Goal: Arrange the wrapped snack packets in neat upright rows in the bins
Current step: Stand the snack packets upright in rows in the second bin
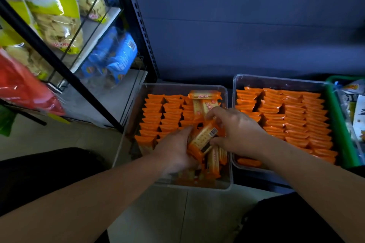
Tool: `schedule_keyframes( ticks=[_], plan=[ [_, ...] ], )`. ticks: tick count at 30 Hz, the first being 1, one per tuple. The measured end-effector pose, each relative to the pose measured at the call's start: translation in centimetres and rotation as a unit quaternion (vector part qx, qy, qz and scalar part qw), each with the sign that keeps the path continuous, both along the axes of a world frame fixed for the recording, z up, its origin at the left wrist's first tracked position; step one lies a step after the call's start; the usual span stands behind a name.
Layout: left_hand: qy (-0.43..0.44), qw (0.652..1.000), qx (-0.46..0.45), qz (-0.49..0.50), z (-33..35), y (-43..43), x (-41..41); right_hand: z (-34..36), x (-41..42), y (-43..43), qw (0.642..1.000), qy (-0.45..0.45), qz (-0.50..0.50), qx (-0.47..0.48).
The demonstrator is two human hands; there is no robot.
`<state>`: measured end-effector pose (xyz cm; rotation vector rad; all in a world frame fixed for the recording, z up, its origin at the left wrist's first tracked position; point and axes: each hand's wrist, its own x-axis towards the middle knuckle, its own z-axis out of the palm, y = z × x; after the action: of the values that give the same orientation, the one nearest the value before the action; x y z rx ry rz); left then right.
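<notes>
Bare forearms (102,191) lead to the left hand (173,152) and right hand (237,130), above black trousers (39,173).

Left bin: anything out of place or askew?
Yes. In the left bin, right side, packets lie loose instead of upright: a flat packet across the far rows, more under the hands. The left hand and right hand grip a tilted packet.
</notes>
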<state>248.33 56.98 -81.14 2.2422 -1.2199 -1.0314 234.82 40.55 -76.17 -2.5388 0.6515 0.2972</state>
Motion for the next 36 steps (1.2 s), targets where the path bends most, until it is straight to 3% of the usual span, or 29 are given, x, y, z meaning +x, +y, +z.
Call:
schedule_keyframes(
  ticks=[5,9,13,17,21,25,29,36],
  plan=[
    [0.125,0.987,-0.033,0.094,-0.2,-0.2,-0.2,1.5,-0.3,-0.6,0.974,-0.136,-0.065,0.172],
    [0.226,0.957,-0.073,0.166,1.1,-0.8,-0.3,3.1,-1.0,-1.4,0.948,-0.206,-0.137,0.201],
    [0.189,0.963,-0.078,0.174,4.3,0.8,0.8,3.8,-1.4,-1.1,0.935,-0.193,-0.184,0.235],
    [0.141,0.970,-0.110,0.163,7.7,4.3,3.1,4.1,-0.2,1.1,0.934,-0.185,-0.157,0.261],
    [0.073,0.964,-0.143,0.212,8.4,8.4,5.7,4.6,2.0,3.0,0.907,-0.118,-0.130,0.382],
    [0.139,0.936,-0.141,0.289,7.8,11.0,7.5,4.4,4.4,4.5,0.864,-0.092,-0.143,0.473],
    [0.199,0.926,-0.152,0.284,7.7,11.3,7.6,4.0,6.1,5.5,0.850,-0.061,-0.160,0.498],
    [0.180,0.937,-0.153,0.258,7.1,11.3,8.7,3.2,7.3,5.4,0.833,-0.058,-0.199,0.513]
  ],
)
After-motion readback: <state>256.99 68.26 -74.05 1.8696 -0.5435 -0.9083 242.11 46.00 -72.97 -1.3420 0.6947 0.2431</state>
